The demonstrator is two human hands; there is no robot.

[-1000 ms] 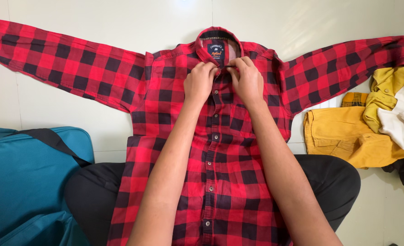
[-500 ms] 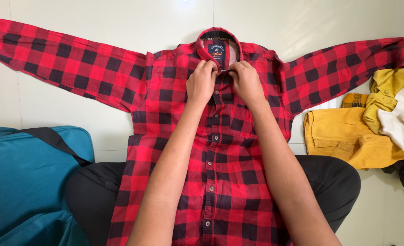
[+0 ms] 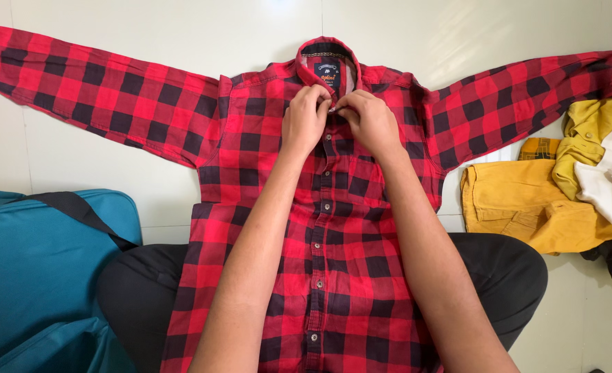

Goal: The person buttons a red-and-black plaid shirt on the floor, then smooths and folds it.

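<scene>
Floor: pale tiled floor (image 3: 78,166), lit from above, carries everything.
Shirt: red-and-black checked shirt (image 3: 250,138) lies front up, sleeves spread wide, hem over the person's lap.
Hands: left hand (image 3: 304,121) and right hand (image 3: 368,123) pinch the placket just below the collar (image 3: 326,59), fingertips meeting.
Left: teal bag (image 3: 36,269).
Right: yellow clothes (image 3: 520,204), heaped.

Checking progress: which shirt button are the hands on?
The top button, just under the collar; both hands pinch there. The buttons below lie untouched.
</scene>
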